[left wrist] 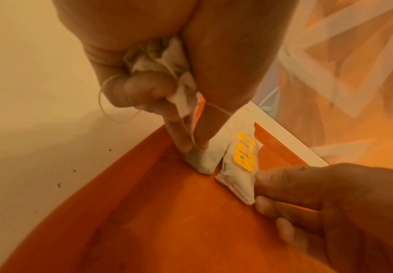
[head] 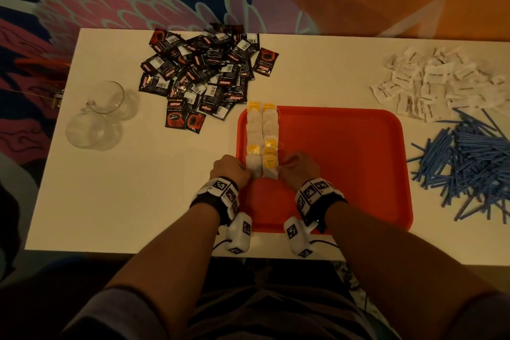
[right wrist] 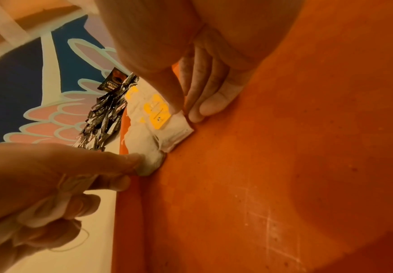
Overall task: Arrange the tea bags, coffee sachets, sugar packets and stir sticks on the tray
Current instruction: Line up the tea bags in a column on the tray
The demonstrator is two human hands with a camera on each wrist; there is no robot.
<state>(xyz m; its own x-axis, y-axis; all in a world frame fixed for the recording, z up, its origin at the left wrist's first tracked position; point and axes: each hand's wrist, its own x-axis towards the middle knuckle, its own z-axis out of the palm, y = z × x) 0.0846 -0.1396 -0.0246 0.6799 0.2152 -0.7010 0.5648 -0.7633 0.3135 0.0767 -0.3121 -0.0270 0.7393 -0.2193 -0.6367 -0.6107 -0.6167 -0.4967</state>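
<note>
**Tea bags going down in two columns at the tray's left edge**

While both hands are working at the near end of the tea bags (head: 262,141), the thing to watch is the line those bags are making: two columns running near to far along the left side of the orange tray (head: 345,146), with the long axis pointing away from the person. The open tray floor is lying to the right of the columns and nearer the person, so the next bags will probably be going down at the near end, right under the hands.

The left hand (head: 230,170) is clenching a crumpled bunch of spare tea bags in its palm, with loose strings trailing, while its thumb and forefinger are pinching the nearest bag of the left column (left wrist: 201,162). The right hand (head: 299,170) is pressing its fingertips (right wrist: 205,109) against the right edge of the nearest bag of the right column (right wrist: 167,129), the one with the yellow tag; the fingers are bent but holding nothing. Both hands are about equally near the columns, one on each side.

The coffee sachets (head: 204,74) are lying heaped on the bench (head: 138,188) far left of the tray, the sugar packets (head: 430,83) far right, and the blue stir sticks (head: 469,160) to the right, all off the tray.

How many bags the left hand is holding is hidden inside the fist. The dim orange light is making the tag print unreadable.
</note>
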